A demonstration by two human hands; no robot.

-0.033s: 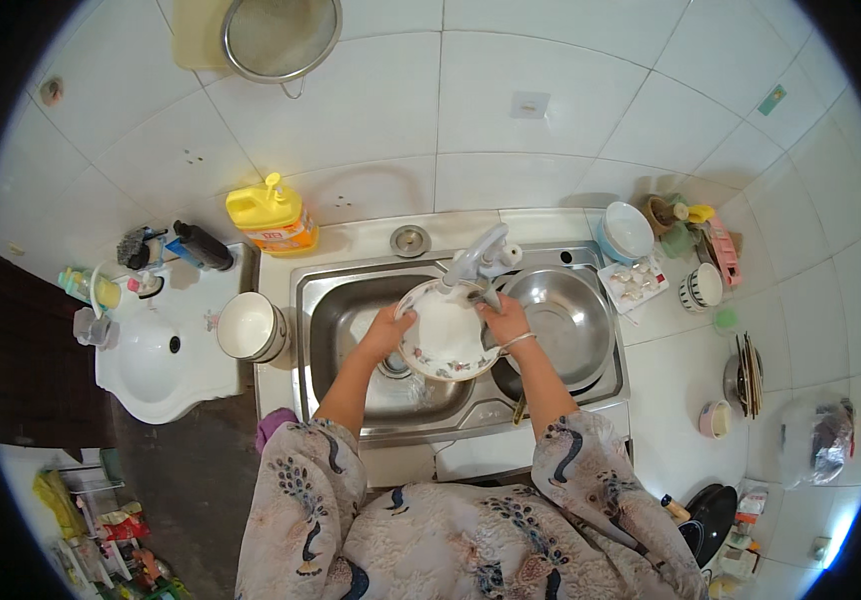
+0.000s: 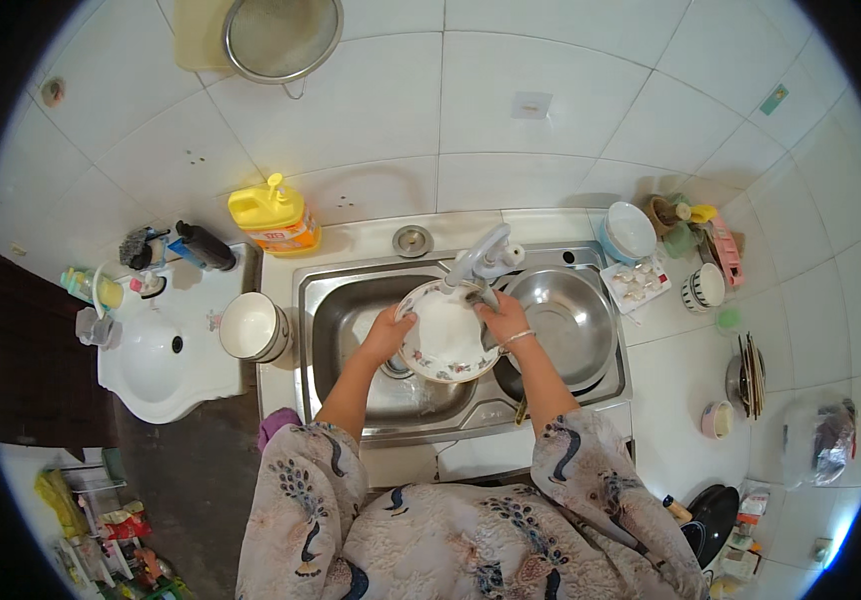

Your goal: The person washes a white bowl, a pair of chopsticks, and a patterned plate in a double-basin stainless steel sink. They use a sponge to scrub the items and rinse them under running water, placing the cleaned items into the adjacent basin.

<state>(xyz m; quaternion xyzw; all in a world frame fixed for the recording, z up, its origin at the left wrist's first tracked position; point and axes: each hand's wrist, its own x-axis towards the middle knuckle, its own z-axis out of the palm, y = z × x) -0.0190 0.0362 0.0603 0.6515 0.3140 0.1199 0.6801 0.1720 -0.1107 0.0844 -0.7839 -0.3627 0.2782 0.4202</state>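
A white plate (image 2: pixel 443 335) with a floral rim is held tilted over the left basin of the steel sink (image 2: pixel 336 345), just below the tap (image 2: pixel 481 255). My left hand (image 2: pixel 389 333) grips its left edge, fingers closed with the thumb on the upper face. My right hand (image 2: pixel 504 322) is closed at the right edge, with a grey cloth (image 2: pixel 489 297) bunched between its fingers and the plate. The fingers under the plate are hidden. A large steel bowl (image 2: pixel 566 330) sits in the right basin, beside my right hand.
Stacked bowls (image 2: pixel 251 328) stand left of the sink, near a white washbasin (image 2: pixel 146 365). Behind is a yellow jug (image 2: pixel 276 215). Rightward are a blue bowl (image 2: pixel 628 232), a white tray (image 2: pixel 639 285), patterned bowls (image 2: pixel 703 288) and a small cup (image 2: pixel 718 420). A black pan (image 2: pixel 716 520) lies lower right.
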